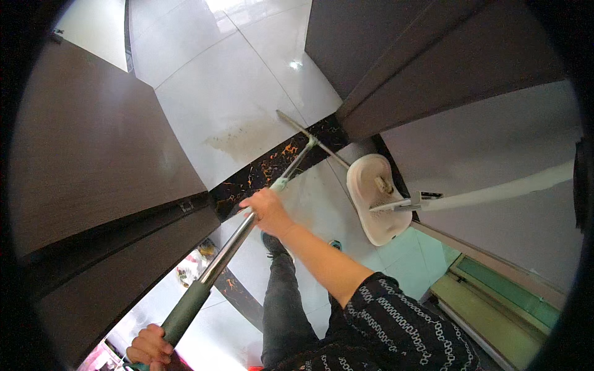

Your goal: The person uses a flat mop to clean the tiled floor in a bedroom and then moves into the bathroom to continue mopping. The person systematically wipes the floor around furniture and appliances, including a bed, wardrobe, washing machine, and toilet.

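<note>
My right hand (267, 211) grips the metal pole (227, 246) of a long-handled floor squeegee near its pale green collar. My left hand (151, 345) is closed around the lower end of the dark green handle sleeve (185, 310). The squeegee's thin head (297, 124) lies across a black marble threshold strip (260, 171) with orange veins. One end of the head is on the white tiles; the other meets the rim of a white plastic pan (364, 204). A brownish wet smear (246, 139) spreads over the tiles beyond the strip.
A white pole (501, 188) rises from the pan, which holds a small brown lump (384, 184). Dark brown door panels (93, 143) flank the opening on both sides (417, 60). A greenish framed ledge (501, 301) is at lower right. My shoe (274, 243) stands behind the threshold.
</note>
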Motion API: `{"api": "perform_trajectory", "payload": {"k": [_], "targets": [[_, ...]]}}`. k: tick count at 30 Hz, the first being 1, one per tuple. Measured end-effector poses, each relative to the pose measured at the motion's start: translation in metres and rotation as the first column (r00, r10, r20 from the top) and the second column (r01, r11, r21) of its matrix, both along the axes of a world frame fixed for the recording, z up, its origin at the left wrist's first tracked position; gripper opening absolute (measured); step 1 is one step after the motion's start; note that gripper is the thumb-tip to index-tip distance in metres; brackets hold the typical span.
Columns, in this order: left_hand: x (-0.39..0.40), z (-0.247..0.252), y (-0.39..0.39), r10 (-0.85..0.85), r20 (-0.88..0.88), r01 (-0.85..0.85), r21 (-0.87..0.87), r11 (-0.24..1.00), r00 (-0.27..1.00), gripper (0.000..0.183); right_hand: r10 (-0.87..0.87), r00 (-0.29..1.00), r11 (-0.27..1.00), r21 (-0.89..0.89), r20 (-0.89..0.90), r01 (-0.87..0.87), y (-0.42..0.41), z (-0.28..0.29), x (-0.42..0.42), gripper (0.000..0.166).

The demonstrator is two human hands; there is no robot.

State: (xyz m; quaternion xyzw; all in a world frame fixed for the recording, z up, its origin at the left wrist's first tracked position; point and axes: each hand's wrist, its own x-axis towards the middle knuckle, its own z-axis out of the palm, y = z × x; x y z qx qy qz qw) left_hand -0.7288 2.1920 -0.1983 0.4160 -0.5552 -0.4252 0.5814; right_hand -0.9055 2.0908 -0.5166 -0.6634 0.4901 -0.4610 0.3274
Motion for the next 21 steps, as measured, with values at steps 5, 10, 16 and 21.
{"api": "perform_trajectory", "payload": {"k": [5,10,16,21], "targets": [[0.022,0.049,-0.009,0.004,-0.043,-0.005,-0.010,1.000,0.999,0.012,0.012,0.998,0.993,0.118,0.069,-0.021,0.034,0.037,0.049,0.023],[0.084,0.075,-0.069,-0.408,0.046,0.409,-0.024,0.912,0.912,0.014,-0.133,0.989,0.979,0.161,0.063,0.121,0.025,0.070,0.062,0.019],[0.063,0.014,-0.100,-0.266,0.330,0.227,0.153,0.962,0.906,0.027,-0.347,0.931,0.909,0.202,-0.115,0.363,0.044,0.022,0.019,0.017],[0.082,0.030,-0.119,-0.273,-0.166,0.304,0.204,0.931,0.948,0.027,-0.293,0.953,0.932,0.202,-0.072,0.301,0.037,0.022,0.066,0.013]]}}
